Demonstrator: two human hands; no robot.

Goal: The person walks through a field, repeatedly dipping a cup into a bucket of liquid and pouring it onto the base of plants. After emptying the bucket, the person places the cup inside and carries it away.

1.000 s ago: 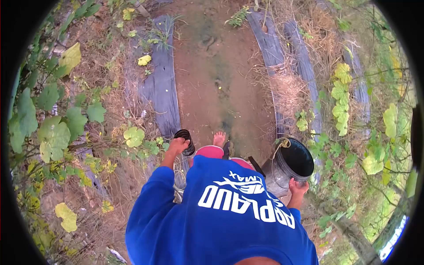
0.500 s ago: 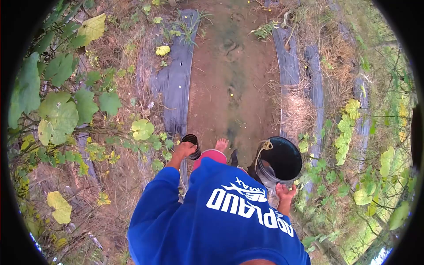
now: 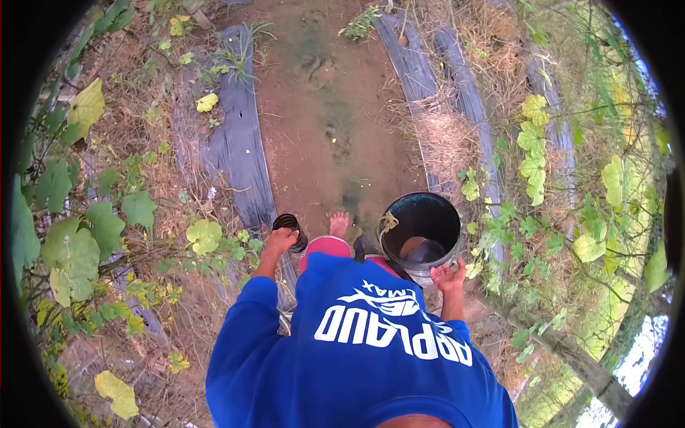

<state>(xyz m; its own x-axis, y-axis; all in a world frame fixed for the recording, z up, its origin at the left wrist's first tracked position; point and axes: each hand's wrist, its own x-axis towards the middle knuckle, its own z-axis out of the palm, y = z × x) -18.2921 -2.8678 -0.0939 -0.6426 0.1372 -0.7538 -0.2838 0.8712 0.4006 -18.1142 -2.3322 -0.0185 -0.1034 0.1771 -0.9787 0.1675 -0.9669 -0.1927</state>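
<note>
My left hand [image 3: 283, 240] is wrapped over the rim of a small dark ribbed cup [image 3: 289, 222], left of my body. A large black bucket [image 3: 444, 207] with a rope at its left rim hangs at my right side, tilted so that its inside shows. Something dark and rounded lies at its bottom, too unclear to name. Beside the bucket's lower right edge is my right hand [image 3: 449, 277], palm up with its fingers spread and nothing in it.
A bare foot [image 3: 339, 224] stands on the muddy path [image 3: 307, 135] ahead. Black plastic sheeting [image 3: 242, 143] lines the path's left side, with more strips [image 3: 417, 78] on the right. Leafy vines [image 3: 71, 257] and dry straw [image 3: 453, 139] flank both sides.
The view has shifted, so the path and plants appear further left. The bucket's opening shows more of its inside. A foot is more visible ahead. My left hand still holds the cup.
</note>
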